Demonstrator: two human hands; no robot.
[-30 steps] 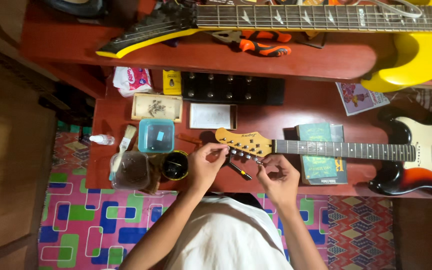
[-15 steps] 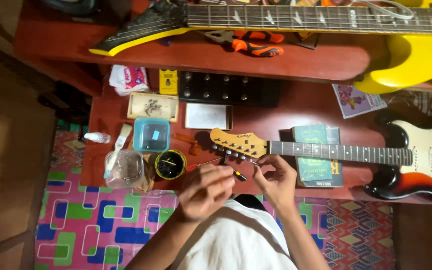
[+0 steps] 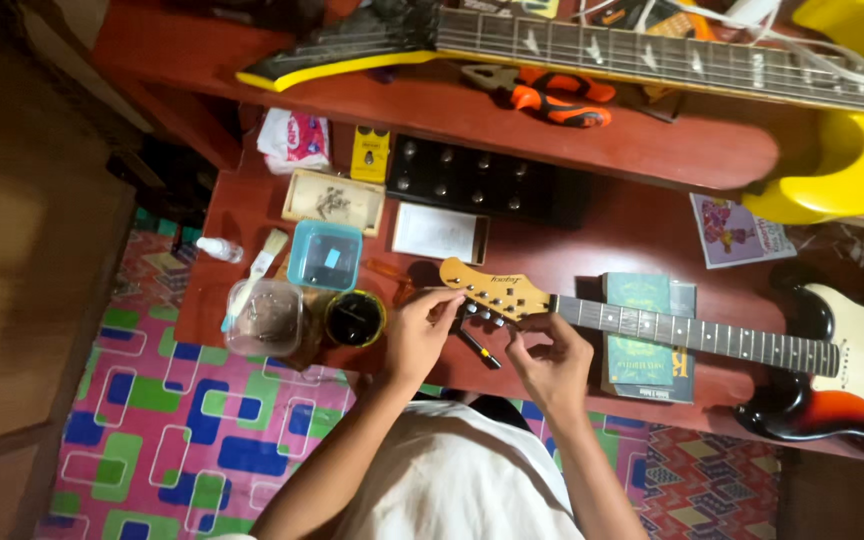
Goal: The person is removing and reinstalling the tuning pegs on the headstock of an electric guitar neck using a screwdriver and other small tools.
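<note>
**Hands at a guitar headstock on a red workbench**

Head view: hands meet at the pale wooden headstock (image 3: pixel 492 290) of a sunburst electric guitar (image 3: pixel 857 385), which lies flat across the red table (image 3: pixel 552 235) with its neck running to the right and its body at the right edge. The left hand (image 3: pixel 420 335) sits just left of the headstock, fingers curled, with thumb and forefinger pinched together at the headstock's lower edge near the tuning pegs; what they grip is too small to tell. The right hand (image 3: pixel 552 365) is below the neck, just right of the pegs, fingers half curled with the tips raised toward them; whether it holds anything cannot be told. Between the two hands a small black screwdriver (image 3: pixel 477 348) lies on the table. The neck rests on a green book (image 3: pixel 642 335).

Left of the left hand stand a round black tin (image 3: pixel 355 318), a clear plastic tub (image 3: pixel 264 318) and a teal square box (image 3: pixel 325 255). Farther back lie a shallow wooden tray of small parts (image 3: pixel 332 200), a white card (image 3: pixel 437 232), a yellow pedal (image 3: pixel 369 152) and a black box with knobs (image 3: pixel 482 180). On the raised shelf a yellow guitar (image 3: pixel 852 150) lies beside orange-handled pliers (image 3: pixel 552 98). A bright patterned mat (image 3: pixel 192 430) covers the floor.
</note>
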